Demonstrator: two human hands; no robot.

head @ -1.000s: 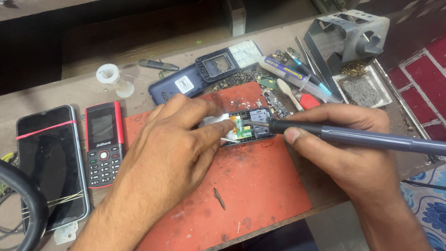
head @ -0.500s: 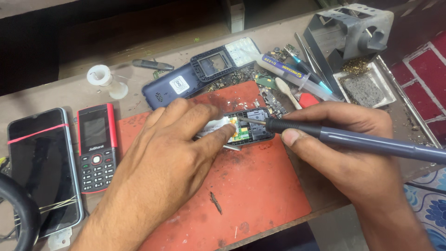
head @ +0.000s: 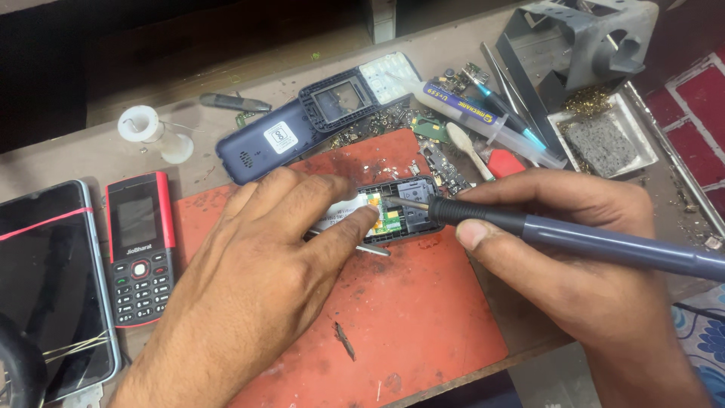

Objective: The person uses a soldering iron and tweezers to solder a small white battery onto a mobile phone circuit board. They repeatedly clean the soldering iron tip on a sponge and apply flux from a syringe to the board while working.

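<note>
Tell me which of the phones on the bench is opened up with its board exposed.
The small dark phone on the red mat, pinned by the left hand, soldering iron tip on its green board. The red keypad phone and black smartphone lie closed, at left.

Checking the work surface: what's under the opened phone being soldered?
The opened phone lies on a red mat. The left hand covers its left part; the mat directly beneath is hidden.

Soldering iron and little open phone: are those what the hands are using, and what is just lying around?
In use: soldering iron in the right hand; open phone pinned by the left hand; red mat.

Lying about: red keypad phone, black smartphone, blue phone shell, solder spool, syringe, tray.
</note>
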